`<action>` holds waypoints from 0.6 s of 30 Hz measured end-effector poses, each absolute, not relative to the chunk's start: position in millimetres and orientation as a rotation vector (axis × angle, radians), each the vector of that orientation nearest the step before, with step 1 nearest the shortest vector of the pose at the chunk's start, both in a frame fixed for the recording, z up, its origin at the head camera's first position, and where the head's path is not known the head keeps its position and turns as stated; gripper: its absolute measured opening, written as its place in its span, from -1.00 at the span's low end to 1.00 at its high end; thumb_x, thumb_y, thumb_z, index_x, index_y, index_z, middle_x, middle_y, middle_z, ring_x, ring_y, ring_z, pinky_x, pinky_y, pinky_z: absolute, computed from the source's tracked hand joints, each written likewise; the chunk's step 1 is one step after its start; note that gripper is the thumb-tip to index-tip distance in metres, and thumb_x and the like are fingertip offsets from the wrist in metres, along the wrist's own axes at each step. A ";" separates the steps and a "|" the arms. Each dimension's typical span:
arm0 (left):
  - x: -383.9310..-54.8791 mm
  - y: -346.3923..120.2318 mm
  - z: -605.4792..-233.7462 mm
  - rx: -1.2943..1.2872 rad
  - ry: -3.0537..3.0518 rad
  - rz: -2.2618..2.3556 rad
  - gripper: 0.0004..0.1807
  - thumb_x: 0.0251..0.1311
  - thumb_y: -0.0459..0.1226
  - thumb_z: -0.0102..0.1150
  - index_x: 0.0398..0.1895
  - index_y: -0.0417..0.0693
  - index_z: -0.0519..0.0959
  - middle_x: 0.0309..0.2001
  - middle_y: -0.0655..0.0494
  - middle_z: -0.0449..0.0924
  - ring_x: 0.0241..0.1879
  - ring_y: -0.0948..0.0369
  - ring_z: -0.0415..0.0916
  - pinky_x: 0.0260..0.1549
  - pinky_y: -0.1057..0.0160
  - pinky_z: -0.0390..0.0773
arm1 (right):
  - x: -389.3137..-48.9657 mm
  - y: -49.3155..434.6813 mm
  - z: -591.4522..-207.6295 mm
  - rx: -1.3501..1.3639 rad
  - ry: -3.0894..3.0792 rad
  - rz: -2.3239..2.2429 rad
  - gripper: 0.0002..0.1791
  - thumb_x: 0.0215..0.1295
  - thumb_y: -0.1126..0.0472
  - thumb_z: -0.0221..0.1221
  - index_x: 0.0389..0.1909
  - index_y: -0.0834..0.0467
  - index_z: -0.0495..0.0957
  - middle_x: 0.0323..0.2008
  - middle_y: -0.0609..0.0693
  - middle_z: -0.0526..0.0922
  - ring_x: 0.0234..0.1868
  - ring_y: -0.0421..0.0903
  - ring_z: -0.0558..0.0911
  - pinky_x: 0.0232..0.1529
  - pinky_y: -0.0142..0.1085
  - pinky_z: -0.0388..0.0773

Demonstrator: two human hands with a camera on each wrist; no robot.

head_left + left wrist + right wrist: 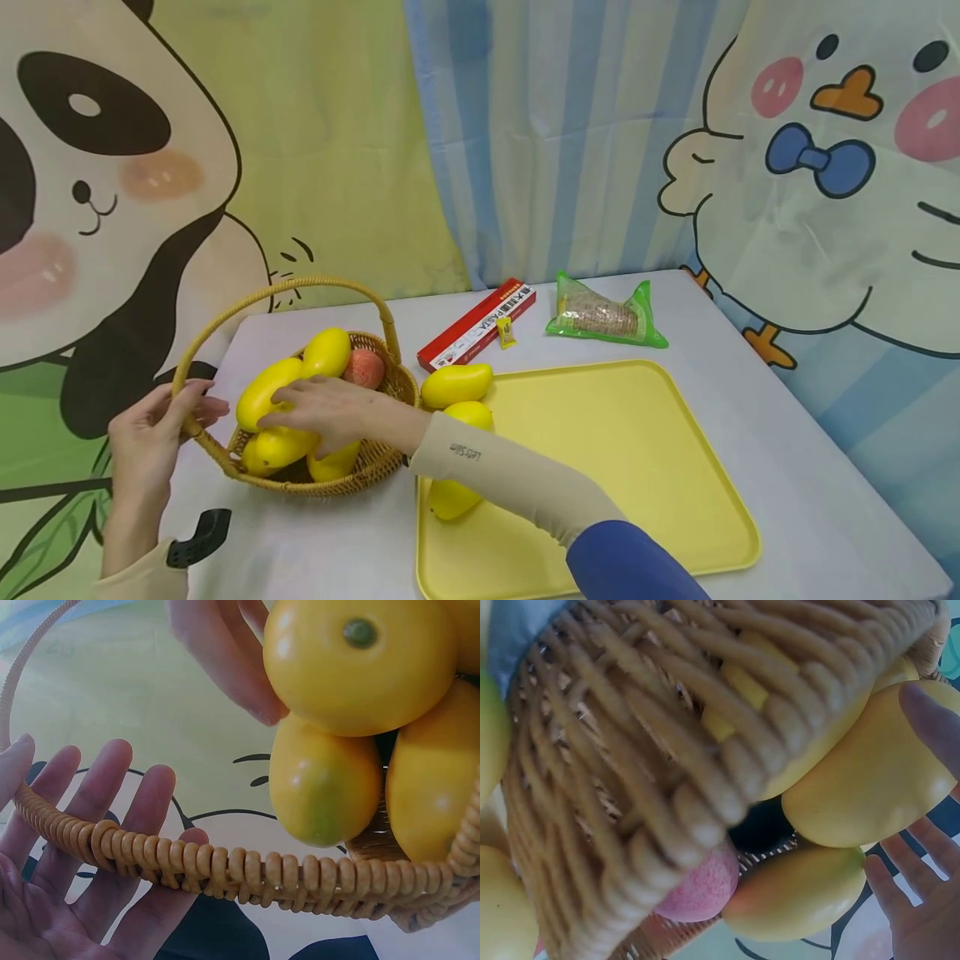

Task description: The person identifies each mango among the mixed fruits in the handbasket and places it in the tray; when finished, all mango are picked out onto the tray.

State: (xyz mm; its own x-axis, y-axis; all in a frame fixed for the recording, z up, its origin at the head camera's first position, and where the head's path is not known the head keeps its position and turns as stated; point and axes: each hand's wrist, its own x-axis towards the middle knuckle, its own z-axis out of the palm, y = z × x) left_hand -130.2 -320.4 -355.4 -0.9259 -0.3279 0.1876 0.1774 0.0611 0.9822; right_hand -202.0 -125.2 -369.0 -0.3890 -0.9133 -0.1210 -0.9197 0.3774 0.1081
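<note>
A wicker basket [352,485] stands on the left part of the tabletop [806,467], its handle [324,282] arched upright over several yellow mangoes [327,352] and one pinkish-red fruit [365,368]. The left hand [146,437] holds the handle low on its left side, the handle lying between the thumb and extended fingers. Above the basket, the right hand [330,408] touches the leftmost mango [262,393] with its fingers spread wide and fairly straight, not closed around it. Just beside the basket, more mangoes lie along the left edge of a yellow tray [600,442], partly hidden by the right sleeve [517,479]. Behind the tray are a red-and-white pasta box [468,329], a small yellow packet [506,332] touching it, and a green-edged clear food bag [603,315]. A cartoon-printed curtain [525,142] forms the backdrop.
</note>
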 end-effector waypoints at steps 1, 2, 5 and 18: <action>-130.2 -320.4 -355.5 0.150 -1.980 -1.925 -0.80 0.23 -0.24 0.22 -0.21 -0.21 0.67 -0.55 0.18 0.70 -0.50 0.33 0.64 -0.44 0.49 0.63 | -201.9 -126.9 -369.7 -1.716 2.572 0.248 -0.08 0.10 -0.17 0.31 0.45 -0.24 0.07 0.42 -0.16 0.13 0.40 -0.22 0.17 0.40 -0.38 0.12; -130.3 -320.4 -355.7 0.147 -1.975 -1.926 -0.80 0.23 -0.25 0.22 -0.21 -0.22 0.67 -0.55 0.18 0.70 -0.51 0.33 0.64 -0.44 0.49 0.63 | -201.7 -128.4 -370.5 -1.721 2.572 0.250 -0.08 0.10 -0.17 0.31 0.45 -0.24 0.07 0.42 -0.16 0.14 0.40 -0.22 0.17 0.40 -0.38 0.13; -130.2 -320.5 -356.5 0.132 -1.964 -1.936 -0.81 0.23 -0.26 0.22 -0.23 -0.23 0.67 -0.55 0.17 0.70 -0.51 0.33 0.65 -0.45 0.48 0.63 | -201.4 -132.3 -372.9 -1.733 2.570 0.262 -0.07 0.10 -0.17 0.32 0.46 -0.23 0.06 0.40 -0.16 0.15 0.38 -0.22 0.19 0.39 -0.38 0.14; -129.3 -319.5 -356.5 0.116 -1.964 -1.947 -0.82 0.24 -0.27 0.21 -0.23 -0.22 0.66 -0.54 0.17 0.70 -0.51 0.33 0.65 -0.44 0.50 0.63 | -200.0 -139.6 -380.2 -1.736 2.606 0.362 -0.12 0.15 -0.13 0.29 0.45 -0.26 0.06 0.35 -0.13 0.19 0.30 -0.21 0.26 0.33 -0.42 0.20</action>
